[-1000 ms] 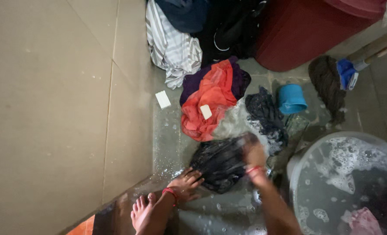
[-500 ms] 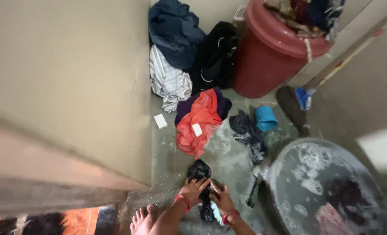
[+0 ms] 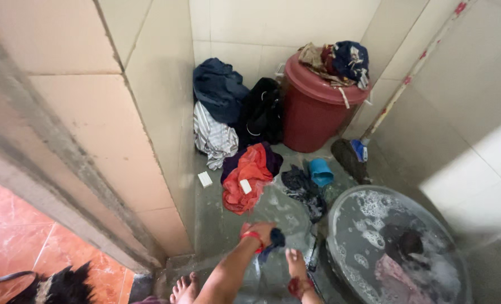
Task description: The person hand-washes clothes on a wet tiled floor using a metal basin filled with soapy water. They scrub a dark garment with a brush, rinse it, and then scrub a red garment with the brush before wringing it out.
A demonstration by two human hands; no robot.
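left hand [image 3: 260, 232]: closed around a dark wet cloth [image 3: 274, 241], lifted just above the wet floor [image 3: 228, 222]; red band on wrist
right hand [image 3: 295, 263]: low, just beside the cloth, fingers look stretched flat; cannot tell if it touches the cloth; red band on wrist
dark wet cloth: bunched, hangs from the left fist, between both hands, left of the basin
basin [image 3: 340, 256]: round, grey, at right; holds soapy water with foam, a dark garment [image 3: 403, 241] and a pink garment [image 3: 394, 271] soaking in it
red bucket [image 3: 313, 115]: upright in back corner, heaped above rim with mixed clothes [image 3: 336, 59]
blue mug [image 3: 320, 171]: tipped on floor near the bucket, inside not visible
floor pile: orange-red garment [image 3: 243, 179] with a white soap bar [image 3: 246, 186] on it; second soap bar [image 3: 205, 179] just left on floor
wall pile: striped cloth [image 3: 212, 137], navy and black garments above it
mop [image 3: 350, 156]: head on floor, handle leaning on right wall
foot [image 3: 183, 287]: bare, bottom edge
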